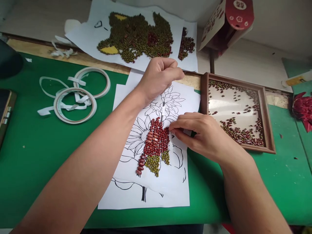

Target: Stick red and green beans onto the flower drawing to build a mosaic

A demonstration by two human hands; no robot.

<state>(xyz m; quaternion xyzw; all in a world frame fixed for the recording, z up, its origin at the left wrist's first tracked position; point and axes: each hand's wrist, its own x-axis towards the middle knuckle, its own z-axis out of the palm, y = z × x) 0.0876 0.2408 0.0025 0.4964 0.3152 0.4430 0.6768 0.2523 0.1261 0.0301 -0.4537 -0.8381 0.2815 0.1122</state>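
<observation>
A white sheet with flower line drawings (170, 191) lies on the green table. Red beans (156, 138) cover one flower on it, with green beans (153, 164) below and larger beans in a stem-like row. My right hand (198, 133) pinches at the right edge of the red beans; whatever is between the fingertips is too small to make out. Over the top of the drawing, my left hand (159, 76) is closed with fingers curled; its contents are hidden. A white strip (163, 110) lies on the paper between my hands.
To the right is a brown framed tray (270, 130) of loose beans. Two tape rolls (57, 109) with torn strips lie left, near a phone (6, 110). Behind are a bean picture on paper (136, 37) and a red box (237, 16).
</observation>
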